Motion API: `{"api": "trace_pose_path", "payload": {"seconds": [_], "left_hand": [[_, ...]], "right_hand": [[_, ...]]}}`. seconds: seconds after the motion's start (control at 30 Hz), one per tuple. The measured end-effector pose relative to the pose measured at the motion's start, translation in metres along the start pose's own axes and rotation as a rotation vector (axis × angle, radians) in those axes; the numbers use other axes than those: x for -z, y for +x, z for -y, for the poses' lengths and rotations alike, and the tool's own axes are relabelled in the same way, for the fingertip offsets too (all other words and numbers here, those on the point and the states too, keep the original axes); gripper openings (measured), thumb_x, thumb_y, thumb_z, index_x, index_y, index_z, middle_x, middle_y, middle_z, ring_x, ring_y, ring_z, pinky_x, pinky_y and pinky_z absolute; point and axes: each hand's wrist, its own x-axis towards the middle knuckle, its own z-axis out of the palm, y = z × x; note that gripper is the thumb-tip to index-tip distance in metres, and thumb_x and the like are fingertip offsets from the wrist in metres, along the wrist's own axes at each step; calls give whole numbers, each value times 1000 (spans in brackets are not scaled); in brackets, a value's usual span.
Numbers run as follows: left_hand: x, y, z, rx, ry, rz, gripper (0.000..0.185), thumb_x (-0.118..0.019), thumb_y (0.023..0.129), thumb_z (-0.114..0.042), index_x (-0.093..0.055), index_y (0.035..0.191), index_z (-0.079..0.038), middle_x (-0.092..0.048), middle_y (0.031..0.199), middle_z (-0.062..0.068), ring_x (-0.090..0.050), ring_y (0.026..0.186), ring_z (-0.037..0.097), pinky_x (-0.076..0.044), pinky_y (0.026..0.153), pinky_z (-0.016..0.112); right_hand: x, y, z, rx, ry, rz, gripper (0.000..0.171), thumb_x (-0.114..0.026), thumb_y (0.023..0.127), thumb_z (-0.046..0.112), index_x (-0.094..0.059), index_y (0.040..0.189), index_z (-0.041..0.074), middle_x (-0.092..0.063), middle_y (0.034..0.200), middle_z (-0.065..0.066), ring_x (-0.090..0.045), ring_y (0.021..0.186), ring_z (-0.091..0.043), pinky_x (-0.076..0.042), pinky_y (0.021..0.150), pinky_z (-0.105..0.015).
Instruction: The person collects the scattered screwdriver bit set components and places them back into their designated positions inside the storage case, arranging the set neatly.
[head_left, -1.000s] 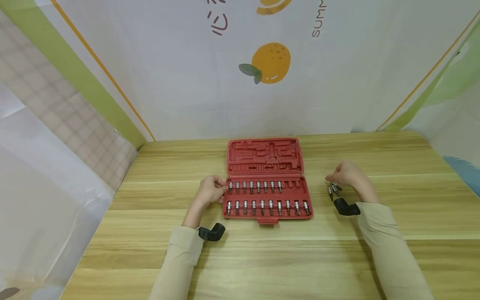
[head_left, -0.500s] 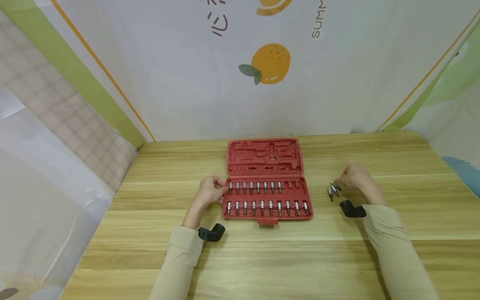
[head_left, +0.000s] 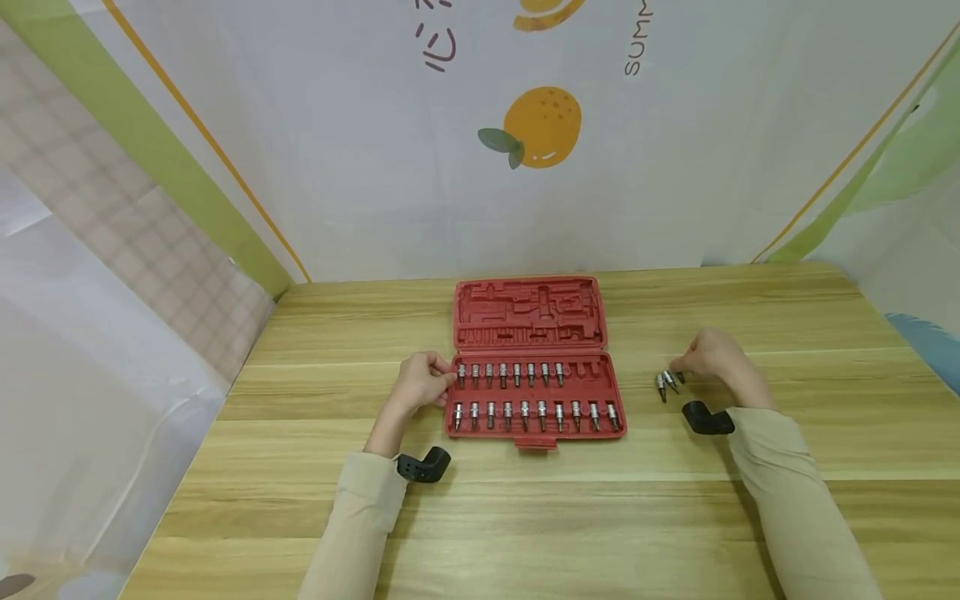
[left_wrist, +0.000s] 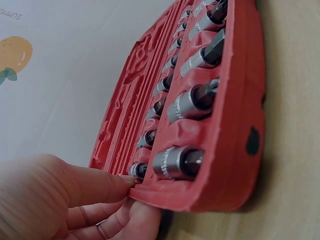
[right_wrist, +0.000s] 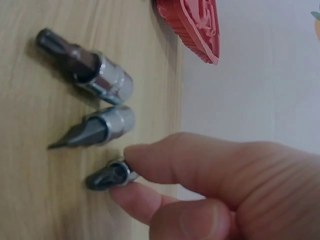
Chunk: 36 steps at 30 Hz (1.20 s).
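The left hand [head_left: 423, 385] has not shifted over the last second: its grip is clenched on the left end wall of the red case [head_left: 536, 398], fingertips [left_wrist: 131, 181] pinching the rim just beside the nearest seated bit socket [left_wrist: 176, 162]. The case lies open and flat on the wooden surface [head_left: 525, 517], lid tray away from that grip, two rows of sockets running off to its right, with a few slots at the far end of the upper row unfilled.

To the right, well apart from the case, the right hand [head_left: 708, 354] has changed. A second ago it was over the three loose bits [head_left: 667, 382], covering them; it has since drawn a little to the right and settled low. Now its grip is grasping one bit, the small bit [right_wrist: 111, 176], between thumb and forefinger, touching the surface. The pointed bit [right_wrist: 97, 127] and the larger bit [right_wrist: 87, 67] lie just beyond that grip, untouched. Judging from this, one bit has been singled out while the case is held steady.
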Motion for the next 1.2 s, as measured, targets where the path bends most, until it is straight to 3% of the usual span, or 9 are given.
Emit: {"api": "trace_pose_path", "payload": {"seconds": [0.37, 0.6, 1.2], "left_hand": [[0, 1, 0, -1, 6, -2, 5, -61, 88, 1, -58, 87, 5, -56, 69, 10, -53, 45, 12, -55, 47, 26], [0, 1, 0, -2, 3, -1, 5, -61, 88, 1, -58, 87, 5, -56, 69, 10, -53, 45, 12, -55, 46, 26], [0, 0, -1, 10, 12, 1, 5, -60, 88, 1, -58, 86, 4, -56, 68, 9, -54, 46, 11, -55, 47, 26]], "right_hand": [[1, 0, 3, 11, -25, -1, 45, -61, 81, 21, -32, 46, 19, -22, 46, 10, -20, 44, -5, -21, 43, -18], [1, 0, 17, 34, -32, 3, 43, -59, 82, 23, -36, 46, 18, -28, 44, 9, -23, 43, -6, -22, 43, -18], [-18, 10, 60, 72, -28, 6, 44, -60, 81, 23, -35, 45, 19, -24, 44, 10, -21, 42, -5, -20, 42, -18]]}}
